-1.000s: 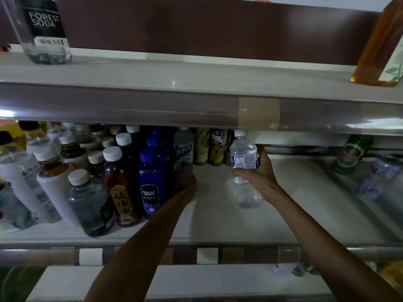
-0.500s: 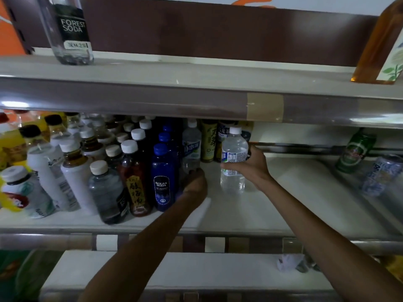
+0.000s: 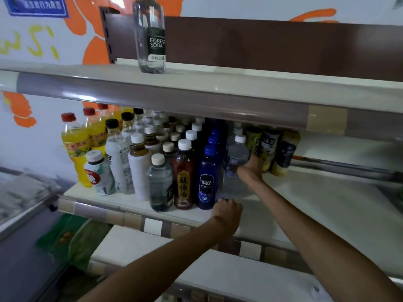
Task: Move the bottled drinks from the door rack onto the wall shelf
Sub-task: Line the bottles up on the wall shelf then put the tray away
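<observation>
The right hand [image 3: 250,170] reaches in under the upper shelf [image 3: 218,86] and its fingers are wrapped round the middle of a clear water bottle [image 3: 236,152] with a white cap; the bottle is over the middle shelf [image 3: 327,203], its lower half blurred, so whether its base touches the shelf cannot be told. Just left of those fingers stands a row of blue soda bottles [image 3: 207,177], the water bottle close against them; just behind and right of the fingers stand dark and yellow labelled drinks [image 3: 270,147] at the back of the shelf.

The left hand [image 3: 227,211] sits at the front edge of the same shelf, below and in front of the right fingers; its fingers are curled into a fist with nothing seen in them, the knuckles near the base of the front blue bottle; contact there is too blurred to judge.

Further left of the left fingers are a brown bottle with a yellow label [image 3: 183,179], a clear bottle with a cream cap [image 3: 160,184], tall white bottles [image 3: 139,171] and, at the far end, yellow drinks with red caps [image 3: 75,147]; all stand upright, packed close.

High above both hands, a clear soda bottle with a dark label [image 3: 150,38] stands upright on the upper shelf.
</observation>
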Motion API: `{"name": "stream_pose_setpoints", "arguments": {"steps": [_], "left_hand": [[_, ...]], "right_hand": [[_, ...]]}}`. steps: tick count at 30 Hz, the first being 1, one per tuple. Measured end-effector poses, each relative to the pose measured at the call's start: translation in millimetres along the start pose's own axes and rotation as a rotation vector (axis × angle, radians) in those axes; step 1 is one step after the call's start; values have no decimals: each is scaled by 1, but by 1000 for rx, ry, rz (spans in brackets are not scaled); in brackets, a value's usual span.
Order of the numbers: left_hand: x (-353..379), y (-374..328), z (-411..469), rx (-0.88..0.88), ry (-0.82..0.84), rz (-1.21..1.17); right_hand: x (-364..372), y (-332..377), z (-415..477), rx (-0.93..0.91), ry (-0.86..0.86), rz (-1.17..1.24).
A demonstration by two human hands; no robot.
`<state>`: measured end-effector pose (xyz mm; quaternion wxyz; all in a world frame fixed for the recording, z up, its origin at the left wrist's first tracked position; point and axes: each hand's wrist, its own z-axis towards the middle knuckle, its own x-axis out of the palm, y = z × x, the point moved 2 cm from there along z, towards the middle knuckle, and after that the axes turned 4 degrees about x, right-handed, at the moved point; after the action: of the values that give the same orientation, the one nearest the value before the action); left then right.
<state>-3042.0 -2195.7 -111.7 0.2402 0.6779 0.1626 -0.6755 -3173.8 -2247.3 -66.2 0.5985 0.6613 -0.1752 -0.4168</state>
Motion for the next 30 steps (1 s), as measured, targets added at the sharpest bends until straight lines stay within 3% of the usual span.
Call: {"name": "stream_pose_setpoints", "arguments": {"steps": [6,9,13,17,30], "left_hand": [[9,-2,-4,66,-26,83],[12,-4,-4,77,-66,83],[13,-3,-5,75,-99,30],[12,0,-5,49,-108,-52],[8,0,-10,65,-101,-17]], "right_hand": [[11,-12,-6,-15,-2,20],[10,-15,-8,2,97,-31],[7,-28,-8,42,205,-247],[12,-43,-12,40,154,-473],[23,-42,2,73,95,-402]]}}
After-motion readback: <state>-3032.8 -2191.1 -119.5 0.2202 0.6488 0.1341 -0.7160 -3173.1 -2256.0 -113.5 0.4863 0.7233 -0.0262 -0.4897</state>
